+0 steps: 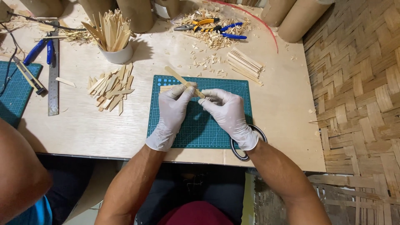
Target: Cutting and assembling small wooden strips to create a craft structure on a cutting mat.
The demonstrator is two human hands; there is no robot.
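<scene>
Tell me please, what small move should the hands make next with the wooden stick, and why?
Probably lower the wooden stick flat onto the green cutting mat. Both gloved hands, left hand and right hand, pinch its near end above the mat, while its far end points away unsupported.

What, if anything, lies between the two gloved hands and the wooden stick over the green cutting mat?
Nothing visible does: the left hand and right hand both already pinch the wooden stick directly, above the green cutting mat.

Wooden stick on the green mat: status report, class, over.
Both hands, left hand and right hand, gloved, pinching the wooden stick. Stick tilted above the green cutting mat. Nothing blocking.
</scene>
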